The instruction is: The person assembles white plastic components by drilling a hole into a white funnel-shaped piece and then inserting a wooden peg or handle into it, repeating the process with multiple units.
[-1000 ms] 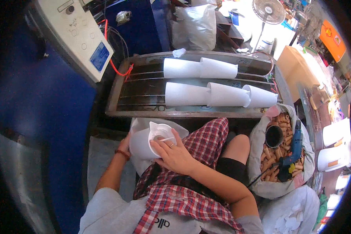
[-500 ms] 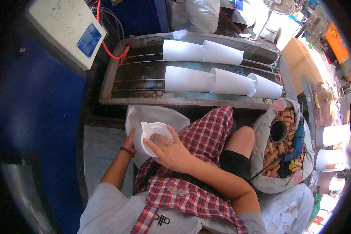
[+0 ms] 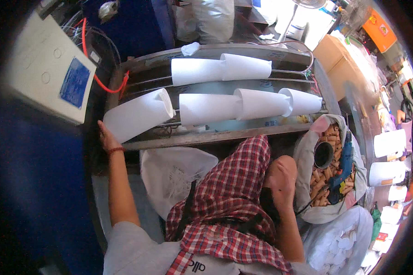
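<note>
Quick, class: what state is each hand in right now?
Left hand: holding the white jug by its lower-left end.
Right hand: no object seen in it; open or closed cannot be told.

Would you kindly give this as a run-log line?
Left hand: touching tilted white jug; Right hand: on knee; Rod frame: white jugs in two rows

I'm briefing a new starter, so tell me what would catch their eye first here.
First, the rows of white containers lying along the tray straight ahead, the leftmost container tilted, with the left hand at its left end. Next, the blue drill on brown pieces in the sack at right. Then the orange panel, upper right.
</note>
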Available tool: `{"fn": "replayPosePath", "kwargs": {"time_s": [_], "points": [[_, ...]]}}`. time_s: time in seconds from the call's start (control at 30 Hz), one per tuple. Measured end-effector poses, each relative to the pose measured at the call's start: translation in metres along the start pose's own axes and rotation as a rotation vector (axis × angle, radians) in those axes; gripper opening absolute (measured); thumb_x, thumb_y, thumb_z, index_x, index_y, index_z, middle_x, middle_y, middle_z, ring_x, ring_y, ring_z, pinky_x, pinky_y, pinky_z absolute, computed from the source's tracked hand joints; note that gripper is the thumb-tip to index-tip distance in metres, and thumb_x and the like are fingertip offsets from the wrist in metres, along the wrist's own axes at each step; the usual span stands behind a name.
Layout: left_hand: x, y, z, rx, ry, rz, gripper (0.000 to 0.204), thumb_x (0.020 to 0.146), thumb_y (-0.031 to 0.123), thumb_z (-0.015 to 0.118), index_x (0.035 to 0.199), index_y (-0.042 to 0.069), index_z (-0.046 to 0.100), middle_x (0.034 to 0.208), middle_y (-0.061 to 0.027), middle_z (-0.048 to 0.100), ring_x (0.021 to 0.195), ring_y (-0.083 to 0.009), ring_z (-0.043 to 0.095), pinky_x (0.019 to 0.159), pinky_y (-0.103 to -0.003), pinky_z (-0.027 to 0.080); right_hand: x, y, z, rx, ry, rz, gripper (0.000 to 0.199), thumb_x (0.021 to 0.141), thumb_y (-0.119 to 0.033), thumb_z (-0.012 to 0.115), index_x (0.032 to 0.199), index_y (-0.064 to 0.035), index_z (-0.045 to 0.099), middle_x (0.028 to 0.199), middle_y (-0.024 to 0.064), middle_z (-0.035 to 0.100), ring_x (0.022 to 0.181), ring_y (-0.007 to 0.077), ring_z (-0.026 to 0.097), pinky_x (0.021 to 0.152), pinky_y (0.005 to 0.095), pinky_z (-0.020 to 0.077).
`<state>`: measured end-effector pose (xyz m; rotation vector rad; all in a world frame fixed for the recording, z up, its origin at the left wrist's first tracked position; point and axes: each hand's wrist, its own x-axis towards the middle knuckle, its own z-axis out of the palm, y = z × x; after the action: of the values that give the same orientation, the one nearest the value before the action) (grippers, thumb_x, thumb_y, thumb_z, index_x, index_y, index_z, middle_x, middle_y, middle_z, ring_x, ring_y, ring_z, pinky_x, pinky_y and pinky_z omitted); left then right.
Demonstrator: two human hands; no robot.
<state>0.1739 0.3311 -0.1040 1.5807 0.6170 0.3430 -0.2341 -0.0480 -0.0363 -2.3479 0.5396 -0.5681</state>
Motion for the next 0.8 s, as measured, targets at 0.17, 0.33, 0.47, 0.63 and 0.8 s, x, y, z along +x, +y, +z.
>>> {"fn": "replayPosePath", "kwargs": {"time_s": [0.17,0.33,0.47,0.63,0.8], "points": [[0.052,-0.039,0.038,0.105,-0.165,0.168,0.076,0.083,0.065,0.048,0.116,-0.003,0.059,0.116,-0.0153,0.06,0.105,-0.0265,0.057,0.085,-0.039,0.047,-0.054,0.04,-0.019,0.307,0.232,0.459,0.025,0.083,-0.001,0.058,0.108,0.0012,0.058,0.117,0.0124,0.058,0.106,0.0241,0.056,0.093,0.0347,0.0422],[0.059,-0.061,0.071,0.269,-0.229,0.234,0.067,0.089,0.06,0.043,0.108,-0.001,0.063,0.103,-0.0138,0.065,0.093,-0.0236,0.06,0.083,-0.035,0.046,-0.056,0.039,-0.007,-0.005,0.204,0.283,0.023,0.081,0.001,0.058,0.104,-0.0008,0.059,0.109,0.0116,0.062,0.099,0.0264,0.059,0.087,0.0341,0.0431],[0.089,-0.098,0.065,0.361,-0.255,0.324,0.068,0.089,0.06,0.042,0.11,-0.001,0.063,0.105,-0.016,0.065,0.097,-0.0288,0.06,0.087,-0.036,0.044,-0.034,0.028,-0.005,-0.152,0.148,0.182,0.023,0.079,0.002,0.059,0.102,-0.003,0.06,0.101,0.0111,0.064,0.098,0.0277,0.059,0.085,0.0344,0.0427],[0.125,-0.092,0.043,0.592,-0.119,0.35,0.059,0.09,0.054,0.045,0.103,-0.002,0.061,0.101,-0.0179,0.062,0.093,-0.0322,0.058,0.083,-0.039,0.045,-0.027,0.037,-0.003,-0.075,0.074,0.187,0.026,0.077,0.001,0.062,0.102,-0.0046,0.061,0.103,0.0109,0.064,0.098,0.028,0.059,0.085,0.0348,0.0439],[-0.015,0.021,0.165,0.505,-0.304,0.958,0.036,0.088,0.035,0.059,0.1,0.0,0.058,0.103,-0.0168,0.06,0.097,-0.0322,0.055,0.084,-0.04,0.043,0.031,0.034,0.015,0.071,-0.078,0.0,0.029,0.075,-0.001,0.064,0.104,-0.0052,0.061,0.104,0.0118,0.063,0.099,0.0309,0.059,0.085,0.0371,0.0465]]}}
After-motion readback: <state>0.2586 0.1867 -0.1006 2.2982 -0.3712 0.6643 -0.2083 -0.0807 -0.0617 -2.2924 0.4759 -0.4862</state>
